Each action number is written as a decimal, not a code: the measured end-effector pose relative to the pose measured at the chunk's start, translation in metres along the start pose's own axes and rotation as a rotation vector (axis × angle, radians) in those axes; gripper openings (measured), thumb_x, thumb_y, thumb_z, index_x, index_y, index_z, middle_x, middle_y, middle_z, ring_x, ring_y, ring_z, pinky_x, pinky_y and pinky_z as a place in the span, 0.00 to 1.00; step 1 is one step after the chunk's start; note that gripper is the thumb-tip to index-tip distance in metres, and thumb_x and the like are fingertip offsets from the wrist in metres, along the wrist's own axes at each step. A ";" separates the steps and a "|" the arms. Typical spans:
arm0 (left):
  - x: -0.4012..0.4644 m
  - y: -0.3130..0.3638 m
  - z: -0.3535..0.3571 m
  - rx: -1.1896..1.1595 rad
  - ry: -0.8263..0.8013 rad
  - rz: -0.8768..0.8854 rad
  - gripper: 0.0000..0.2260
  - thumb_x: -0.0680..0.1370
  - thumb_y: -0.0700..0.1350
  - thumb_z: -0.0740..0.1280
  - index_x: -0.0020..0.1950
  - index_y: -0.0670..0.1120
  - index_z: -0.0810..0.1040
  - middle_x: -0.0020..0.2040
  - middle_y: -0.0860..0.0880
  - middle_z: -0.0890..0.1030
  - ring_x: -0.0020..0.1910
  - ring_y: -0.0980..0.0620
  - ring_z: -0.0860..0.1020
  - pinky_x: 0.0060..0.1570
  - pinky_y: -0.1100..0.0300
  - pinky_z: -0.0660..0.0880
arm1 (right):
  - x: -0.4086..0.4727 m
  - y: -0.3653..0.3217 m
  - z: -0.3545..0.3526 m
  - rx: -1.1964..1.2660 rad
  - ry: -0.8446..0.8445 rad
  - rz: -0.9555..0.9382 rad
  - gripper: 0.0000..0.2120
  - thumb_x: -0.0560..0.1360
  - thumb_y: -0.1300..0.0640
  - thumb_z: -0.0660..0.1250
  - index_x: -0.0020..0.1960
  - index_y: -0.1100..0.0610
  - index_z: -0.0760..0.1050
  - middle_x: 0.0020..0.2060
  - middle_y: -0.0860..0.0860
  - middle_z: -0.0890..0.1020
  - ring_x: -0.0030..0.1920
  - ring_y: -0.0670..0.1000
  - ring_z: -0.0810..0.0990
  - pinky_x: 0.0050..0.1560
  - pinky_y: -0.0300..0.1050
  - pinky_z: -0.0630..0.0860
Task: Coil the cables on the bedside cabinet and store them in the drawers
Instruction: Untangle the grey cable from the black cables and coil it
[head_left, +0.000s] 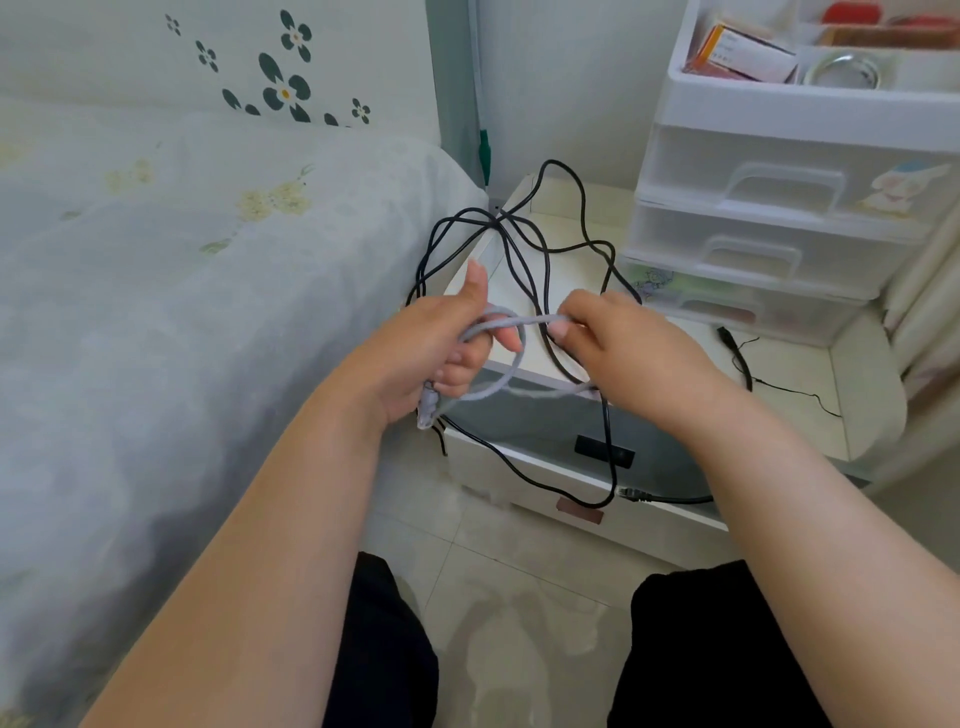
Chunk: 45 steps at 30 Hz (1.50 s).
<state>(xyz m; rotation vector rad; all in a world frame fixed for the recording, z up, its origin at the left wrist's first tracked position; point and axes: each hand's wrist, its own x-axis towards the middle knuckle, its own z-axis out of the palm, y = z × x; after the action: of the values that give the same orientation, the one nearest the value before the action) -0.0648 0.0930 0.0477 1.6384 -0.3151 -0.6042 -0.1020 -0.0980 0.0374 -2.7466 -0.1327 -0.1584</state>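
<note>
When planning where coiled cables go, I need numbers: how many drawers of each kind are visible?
Clear plastic organiser drawers: 3
Open white cabinet drawer: 1
Total: 4

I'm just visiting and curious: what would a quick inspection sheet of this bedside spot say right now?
Surface: white bedside cabinet, top partly covered by cables.
Job's things: grey cable being looped; top drawer open, a black block inside.
Clutter: clear plastic drawer unit at the back, its top tray holding small boxes and a glass dish.
Hands: left hand grips the grey loops; right hand pinches the grey strand with its fingers.
Cables: black cable tangled across the top and hanging over the drawer; thin black lead lying to the right.
Surroundings: bed to the left, tiled floor below.
</note>
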 end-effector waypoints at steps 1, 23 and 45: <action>-0.002 0.000 0.000 -0.001 -0.094 -0.031 0.28 0.74 0.66 0.52 0.38 0.46 0.81 0.23 0.53 0.59 0.20 0.57 0.55 0.22 0.65 0.55 | 0.000 0.001 0.001 0.061 0.055 0.002 0.10 0.80 0.46 0.54 0.51 0.48 0.71 0.45 0.49 0.70 0.45 0.53 0.73 0.40 0.46 0.66; 0.005 0.000 0.027 -0.557 -0.004 0.264 0.21 0.84 0.49 0.52 0.74 0.40 0.63 0.24 0.54 0.61 0.24 0.56 0.69 0.28 0.64 0.70 | -0.008 -0.035 0.045 0.541 -0.258 0.120 0.06 0.80 0.57 0.53 0.45 0.50 0.64 0.38 0.55 0.74 0.27 0.54 0.75 0.29 0.48 0.76; 0.011 -0.013 0.030 0.320 -0.047 0.020 0.23 0.82 0.59 0.49 0.41 0.47 0.74 0.21 0.50 0.69 0.18 0.51 0.62 0.23 0.61 0.64 | -0.009 -0.001 -0.007 0.671 -0.158 -0.077 0.17 0.67 0.45 0.72 0.36 0.60 0.78 0.29 0.58 0.73 0.31 0.49 0.67 0.37 0.43 0.64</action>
<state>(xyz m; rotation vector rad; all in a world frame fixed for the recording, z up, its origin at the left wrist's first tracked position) -0.0745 0.0641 0.0309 1.9266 -0.4816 -0.6004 -0.1118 -0.1000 0.0431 -2.0816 -0.2777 0.0747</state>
